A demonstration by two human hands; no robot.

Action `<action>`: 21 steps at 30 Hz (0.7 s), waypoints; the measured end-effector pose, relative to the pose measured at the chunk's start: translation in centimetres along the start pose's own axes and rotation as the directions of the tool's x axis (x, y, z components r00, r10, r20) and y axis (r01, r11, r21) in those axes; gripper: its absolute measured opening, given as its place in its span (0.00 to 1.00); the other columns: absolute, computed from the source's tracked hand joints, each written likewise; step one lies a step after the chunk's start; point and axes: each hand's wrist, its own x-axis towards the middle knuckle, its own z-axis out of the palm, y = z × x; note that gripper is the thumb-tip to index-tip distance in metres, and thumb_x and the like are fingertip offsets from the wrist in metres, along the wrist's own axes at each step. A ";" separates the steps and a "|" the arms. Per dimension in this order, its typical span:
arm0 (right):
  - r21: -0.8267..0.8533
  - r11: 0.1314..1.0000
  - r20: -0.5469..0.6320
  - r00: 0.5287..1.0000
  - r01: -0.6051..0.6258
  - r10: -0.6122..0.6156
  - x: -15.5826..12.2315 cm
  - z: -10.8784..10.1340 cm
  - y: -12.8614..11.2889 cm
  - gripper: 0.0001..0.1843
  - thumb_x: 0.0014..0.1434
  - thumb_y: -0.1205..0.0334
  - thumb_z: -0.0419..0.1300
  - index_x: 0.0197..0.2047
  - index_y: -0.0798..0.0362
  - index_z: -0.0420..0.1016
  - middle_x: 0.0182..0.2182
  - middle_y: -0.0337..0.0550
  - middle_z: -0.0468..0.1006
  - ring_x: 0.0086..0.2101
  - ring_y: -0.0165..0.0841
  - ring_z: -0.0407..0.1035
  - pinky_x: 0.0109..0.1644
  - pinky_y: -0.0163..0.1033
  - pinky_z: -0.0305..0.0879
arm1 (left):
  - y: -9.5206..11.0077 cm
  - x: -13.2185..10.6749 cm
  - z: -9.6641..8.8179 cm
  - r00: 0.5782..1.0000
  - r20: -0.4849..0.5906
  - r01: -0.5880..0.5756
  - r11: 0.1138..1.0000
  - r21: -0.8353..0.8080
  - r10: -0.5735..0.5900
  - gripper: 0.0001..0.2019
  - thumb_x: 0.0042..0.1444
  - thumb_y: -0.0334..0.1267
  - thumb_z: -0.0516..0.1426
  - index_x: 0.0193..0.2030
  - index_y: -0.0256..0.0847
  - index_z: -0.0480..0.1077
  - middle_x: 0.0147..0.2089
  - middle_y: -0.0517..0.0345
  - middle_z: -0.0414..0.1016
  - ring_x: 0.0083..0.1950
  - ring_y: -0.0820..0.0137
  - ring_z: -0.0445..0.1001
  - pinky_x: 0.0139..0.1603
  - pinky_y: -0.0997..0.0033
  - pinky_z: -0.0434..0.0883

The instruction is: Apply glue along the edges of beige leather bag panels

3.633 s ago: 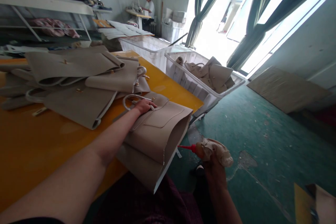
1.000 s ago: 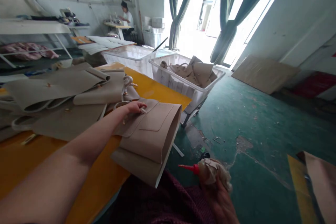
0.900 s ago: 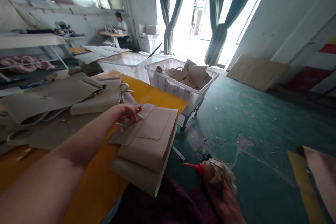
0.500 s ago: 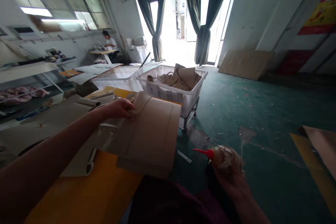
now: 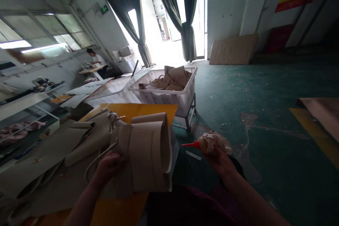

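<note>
My left hand (image 5: 107, 166) is closed on a beige leather bag piece (image 5: 147, 152) and holds it lifted and curled over the near edge of the yellow table (image 5: 148, 108). A thin pale handle loop (image 5: 95, 160) hangs beside the hand. My right hand (image 5: 215, 153) is closed around a glue bottle with a red nozzle (image 5: 194, 144), wrapped in a stained rag (image 5: 213, 141). The nozzle points left toward the bag piece, a short gap away.
Several more beige bag pieces (image 5: 53, 148) lie piled on the table's left. A white plastic bin on a wheeled frame (image 5: 169, 95) holds bag parts beyond the table. Green floor (image 5: 251, 113) spreads to the right. Another person (image 5: 92, 58) sits at a far bench.
My left hand has pulled the bag piece toward me and lifted it, so it now curls up. My right hand with the glue bottle has risen closer to it. The view has tilted upward.
</note>
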 end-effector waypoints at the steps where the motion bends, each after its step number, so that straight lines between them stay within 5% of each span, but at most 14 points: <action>1: 0.009 1.000 -0.032 0.999 -0.012 0.012 0.2 0.5 0.4 0.09 0.54 0.68 0.73 0.39 0.50 0.81 0.36 0.41 0.86 0.35 0.37 0.81 0.35 0.38 0.83 | 0.1 -0.6 0.9 1.000 -0.025 -0.009 1.000 0.006 0.010 0.23 0.61 0.47 0.60 0.17 0.42 0.62 0.18 0.64 0.65 0.23 0.71 0.65 0.35 0.68 0.66; 5: 0.031 0.999 -0.148 0.988 -0.031 0.035 1.1 1.9 1.8 0.09 0.54 0.70 0.72 0.38 0.50 0.80 0.34 0.39 0.85 0.33 0.36 0.79 0.32 0.37 0.81 | 1.3 -1.9 3.0 0.994 -0.113 -0.009 1.000 0.006 0.009 0.22 0.63 0.44 0.59 0.18 0.41 0.63 0.19 0.65 0.66 0.24 0.73 0.66 0.38 0.68 0.64; 14: -0.129 0.988 -0.073 0.992 0.089 -0.099 1.9 2.8 4.5 0.29 0.29 0.63 0.84 0.37 0.50 0.81 0.36 0.37 0.83 0.35 0.37 0.77 0.31 0.36 0.78 | 2.9 -2.5 3.5 0.978 -0.147 0.145 0.989 -0.018 -0.146 0.22 0.61 0.44 0.60 0.18 0.42 0.62 0.20 0.64 0.65 0.24 0.70 0.65 0.42 0.64 0.63; 21: -0.279 0.954 -0.043 0.991 0.111 -0.128 2.3 2.8 4.7 0.30 0.30 0.58 0.84 0.39 0.51 0.81 0.37 0.40 0.82 0.38 0.40 0.76 0.34 0.40 0.78 | 2.7 -2.7 3.9 0.975 -0.168 0.143 0.990 -0.021 -0.144 0.21 0.60 0.41 0.61 0.18 0.42 0.60 0.20 0.64 0.64 0.24 0.70 0.65 0.39 0.64 0.62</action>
